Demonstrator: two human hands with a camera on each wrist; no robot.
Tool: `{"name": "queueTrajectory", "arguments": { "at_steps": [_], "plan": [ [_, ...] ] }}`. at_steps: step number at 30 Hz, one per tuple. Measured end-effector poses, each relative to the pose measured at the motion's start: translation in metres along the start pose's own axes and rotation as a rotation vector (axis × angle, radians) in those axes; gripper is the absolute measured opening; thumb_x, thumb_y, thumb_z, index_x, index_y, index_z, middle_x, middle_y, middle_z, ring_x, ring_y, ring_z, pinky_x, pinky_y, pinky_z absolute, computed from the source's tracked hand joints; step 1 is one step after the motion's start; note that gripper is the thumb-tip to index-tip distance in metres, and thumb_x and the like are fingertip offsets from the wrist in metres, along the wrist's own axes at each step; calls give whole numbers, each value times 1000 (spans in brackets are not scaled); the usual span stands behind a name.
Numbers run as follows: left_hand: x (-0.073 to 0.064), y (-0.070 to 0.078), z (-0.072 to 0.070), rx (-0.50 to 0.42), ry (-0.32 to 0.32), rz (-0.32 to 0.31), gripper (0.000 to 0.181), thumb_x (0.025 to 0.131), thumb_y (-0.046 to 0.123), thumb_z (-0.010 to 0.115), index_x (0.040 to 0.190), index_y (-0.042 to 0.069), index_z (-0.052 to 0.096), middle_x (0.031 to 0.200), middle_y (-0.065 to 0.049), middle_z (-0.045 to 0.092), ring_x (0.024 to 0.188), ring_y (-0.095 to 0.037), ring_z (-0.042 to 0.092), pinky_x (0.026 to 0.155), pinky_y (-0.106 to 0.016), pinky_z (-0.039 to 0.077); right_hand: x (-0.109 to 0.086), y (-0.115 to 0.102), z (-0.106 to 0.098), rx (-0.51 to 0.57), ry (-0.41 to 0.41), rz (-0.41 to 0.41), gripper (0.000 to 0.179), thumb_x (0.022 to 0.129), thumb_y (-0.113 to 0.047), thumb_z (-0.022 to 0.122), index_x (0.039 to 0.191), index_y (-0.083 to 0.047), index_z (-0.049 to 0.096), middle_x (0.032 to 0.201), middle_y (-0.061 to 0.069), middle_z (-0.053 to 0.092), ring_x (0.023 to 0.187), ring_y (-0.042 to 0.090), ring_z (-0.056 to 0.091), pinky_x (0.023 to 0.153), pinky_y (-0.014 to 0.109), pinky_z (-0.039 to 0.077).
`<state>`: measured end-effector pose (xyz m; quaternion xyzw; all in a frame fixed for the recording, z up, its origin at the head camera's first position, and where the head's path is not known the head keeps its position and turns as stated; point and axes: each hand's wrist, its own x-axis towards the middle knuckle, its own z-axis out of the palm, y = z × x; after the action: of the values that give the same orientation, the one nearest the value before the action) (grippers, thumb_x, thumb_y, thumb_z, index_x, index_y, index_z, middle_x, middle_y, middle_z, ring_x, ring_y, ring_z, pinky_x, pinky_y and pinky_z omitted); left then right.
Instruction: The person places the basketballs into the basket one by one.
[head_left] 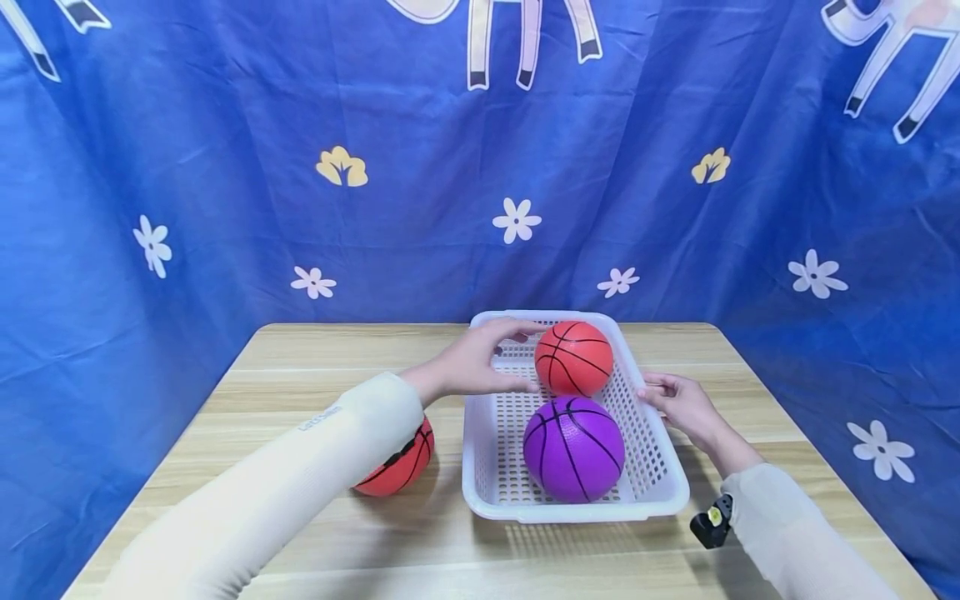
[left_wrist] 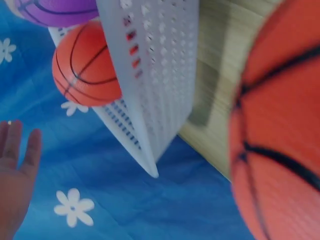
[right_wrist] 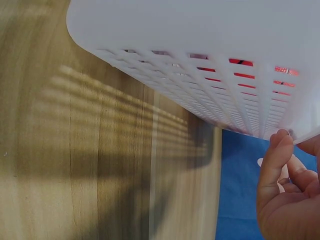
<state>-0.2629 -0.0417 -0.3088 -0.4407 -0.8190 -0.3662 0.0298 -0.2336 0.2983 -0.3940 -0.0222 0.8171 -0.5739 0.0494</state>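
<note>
A white plastic basket point(head_left: 480, 450) with slotted walls holds an orange-red basketball point(head_left: 573, 358) at its far end and a purple basketball point(head_left: 573, 450) at its near end. My left hand point(head_left: 480, 360) reaches over the basket's left rim beside the far ball, thumb and fingers spread apart. Its fingertips come close to that ball; whether they touch it cannot be told. At the basket's right rim, my right hand point(head_left: 684, 406) pinches the edge between thumb and fingers. Another orange-red basketball point(head_left: 397, 467) lies left of the basket, partly hidden by my left forearm.
The basket stands on a light wood-grain table point(head_left: 315, 358). Behind and around the table hangs a blue cloth point(head_left: 420, 233) with white flowers. A small black device point(head_left: 711, 523) is fixed at my right wrist.
</note>
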Motion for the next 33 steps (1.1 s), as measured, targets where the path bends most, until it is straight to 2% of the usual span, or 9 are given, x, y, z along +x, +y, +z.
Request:
{"name": "queueTrajectory", "arguments": {
  "at_steps": [2,5,15,24,33],
  "plan": [
    [-6,-4,-6,12,53,20,67,74,28,83,133,13,55,128,-3,57,112,-19,55,87,-39,49,0,0,1,0,4,3,48,97,-10,55,136,13,41,119,30,57,94,27,65,72,32,56],
    [-15,-7,-16,31,116,18,61,74,26,83,128,11,58,122,-3,60,108,-19,57,84,-37,50,-1,-1,1,0,3,1,49,97,-10,56,136,14,40,118,29,58,93,26,65,71,32,56],
    [-40,-19,-38,74,239,12,50,74,22,84,119,12,65,111,1,64,98,-14,61,76,-37,52,-1,-1,1,-25,15,12,48,97,-11,56,135,13,41,120,30,57,91,24,66,71,32,56],
    [-64,-29,-50,65,273,-33,47,76,21,82,120,14,64,111,3,63,99,-14,60,77,-38,51,-1,-1,0,-25,17,10,48,96,-11,57,135,13,41,119,30,58,90,23,66,71,31,56],
    [-97,-42,-55,84,285,-125,49,76,17,81,121,11,63,109,-1,64,100,-18,60,80,-40,51,-1,-1,0,-15,12,11,49,96,-12,57,135,13,41,119,29,58,93,27,65,71,31,56]
  ]
}}
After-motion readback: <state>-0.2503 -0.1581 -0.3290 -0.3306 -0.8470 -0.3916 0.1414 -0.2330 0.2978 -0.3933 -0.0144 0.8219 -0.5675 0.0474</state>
